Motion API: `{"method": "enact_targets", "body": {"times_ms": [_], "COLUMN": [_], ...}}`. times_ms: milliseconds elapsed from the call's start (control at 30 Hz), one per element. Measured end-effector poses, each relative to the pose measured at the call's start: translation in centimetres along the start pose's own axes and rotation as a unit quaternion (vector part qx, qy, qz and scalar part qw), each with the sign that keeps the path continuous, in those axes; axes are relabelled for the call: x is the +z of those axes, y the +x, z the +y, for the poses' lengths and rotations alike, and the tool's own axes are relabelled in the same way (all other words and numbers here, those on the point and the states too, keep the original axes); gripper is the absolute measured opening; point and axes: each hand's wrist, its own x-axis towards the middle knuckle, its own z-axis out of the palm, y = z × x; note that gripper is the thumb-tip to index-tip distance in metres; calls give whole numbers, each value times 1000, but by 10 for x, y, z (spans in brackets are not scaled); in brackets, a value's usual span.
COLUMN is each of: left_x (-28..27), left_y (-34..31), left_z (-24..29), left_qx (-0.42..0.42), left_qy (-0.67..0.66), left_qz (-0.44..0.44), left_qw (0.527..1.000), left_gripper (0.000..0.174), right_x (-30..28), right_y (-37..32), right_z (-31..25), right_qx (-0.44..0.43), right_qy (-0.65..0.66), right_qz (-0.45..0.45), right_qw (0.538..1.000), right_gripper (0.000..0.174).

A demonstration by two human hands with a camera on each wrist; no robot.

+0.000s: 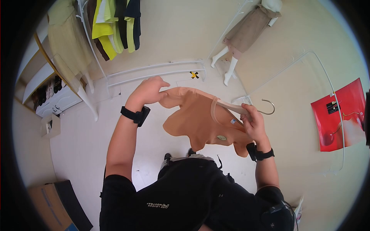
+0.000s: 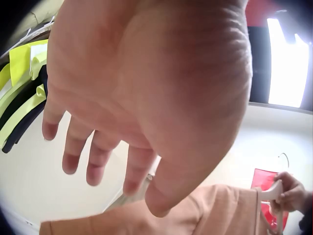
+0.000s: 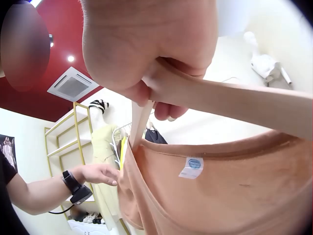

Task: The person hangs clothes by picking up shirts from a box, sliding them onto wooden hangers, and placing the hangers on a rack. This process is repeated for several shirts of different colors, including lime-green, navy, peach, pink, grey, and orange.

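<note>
Gripping, with the right hand (image 1: 253, 122), the middle of a pale, curved wooden hanger (image 1: 234, 108) with a silvery metal hook (image 1: 274, 106). Pinching nothing with the left hand (image 1: 149, 91): with fingers straight and spread in the left wrist view, and with the thumb right by the cloth. Cannot tell whether touching there or just beside.

Between both hands, held up over the pale floor (image 1: 92, 134), a tan-orange, soft cloth top (image 1: 192, 115) with a wavy lower edge, a wide neckline and, inside it, a small white label with a blue mark (image 3: 192, 167). Also bearing a pale green oval sticker (image 1: 221, 137) toward the lower edge.

Probably midway through fitting the top onto the hanger: with one hanger arm slipped in at the neckline on the left hand's side, and with the other reaching out above the neckline in the right wrist view. Cannot tell how fully seated at that far shoulder.

Next, would likely call for a steady right-hand grip, a light left-hand tug to square the shoulder along the wood, and a check of the second arm. Only afterwards, perhaps, hanging by the hook on the slim white metal rail (image 1: 342, 131) near the red poster (image 1: 322, 131).
</note>
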Motion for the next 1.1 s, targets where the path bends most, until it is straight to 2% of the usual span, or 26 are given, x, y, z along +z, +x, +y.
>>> {"method": "enact_targets", "body": {"times_ms": [67, 133, 200, 267, 300, 367, 433, 467, 500, 567, 600, 633, 667, 700, 733, 767, 833, 867, 900, 967, 1100], "left_x": [0, -5, 0, 16, 21, 26, 25, 20, 15, 6, 0, -5, -9, -14, -17, -20, -30, -33, -37, -44, -51], "left_y": [-6, -3, 4, 11, 16, 27, 31, 33, 36, 39, 41, 42, 42, 43, 45, 44, 48, 48, 49, 49, 51], "left_z": [7, 23, 41, 61, 70, 83, 80, 75, 69, 57, 50, 44, 40, 35, 28, 25, 19, 17, 15, 13, 9], "left_qx": [58, 74, 93, 222, 226, 143, 157, 153, 149, 138, 120, 124, 102, 80, 65, 70, 66, 69, 73, 56, 42], "left_qy": [-34, -47, -62, 17, 14, 42, 4, -5, -15, -10, -4, -2, -43, -84, -110, -107, -114, -111, -107, -48, -4], "left_qz": [122, 109, 92, 104, 101, -19, 10, 26, 41, 54, 71, 72, 85, 97, 101, 101, 117, 126, 124, 126, 131], "left_qw": [990, 990, 989, 969, 969, 989, 988, 988, 988, 989, 990, 990, 990, 989, 987, 987, 984, 983, 984, 989, 990], "left_gripper": [33, 36, 39, 30, 30, 24, 24, 23, 23, 22, 21, 21, 20, 20, 19, 19, 19, 20, 20, 21, 21], "right_x": [4, 9, 15, 15, 14, 15, 10, 6, -1, -21, -27, -33, -39, -40, -34, -32, -29, -27, -29, -34, -39], "right_y": [8, 17, 28, 37, 39, 45, 53, 57, 56, 49, 43, 40, 38, 36, 35, 36, 47, 54, 59, 71, 85], "right_z": [-2, -7, -14, -19, -19, -18, -22, -25, -21, -5, 16, 29, 39, 49, 65, 71, 79, 80, 81, 79, 79], "right_qx": [-12, -20, -74, -60, -50, -54, -62, -125, -121, -186, -149, -150, -10, 129, 156, 153, 202, 194, 194, 158, 133], "right_qy": [0, -1, -18, -8, 1, -8, 18, 0, -4, -143, -79, -82, 33, 149, 160, 160, 78, 27, 29, -19, 12], "right_qz": [-15, -29, -36, -61, -85, -83, -100, -66, -60, 3, 20, 25, 19, 14, 15, 21, -24, 8, 13, 95, 114], "right_qw": [1000, 999, 996, 996, 995, 995, 993, 990, 991, 972, 985, 985, 999, 980, 975, 975, 976, 981, 980, 983, 984], "right_gripper": [40, 40, 39, 39, 40, 41, 44, 47, 47, 52, 48, 48, 43, 38, 26, 26, 19, 15, 15, 13, 19]}}
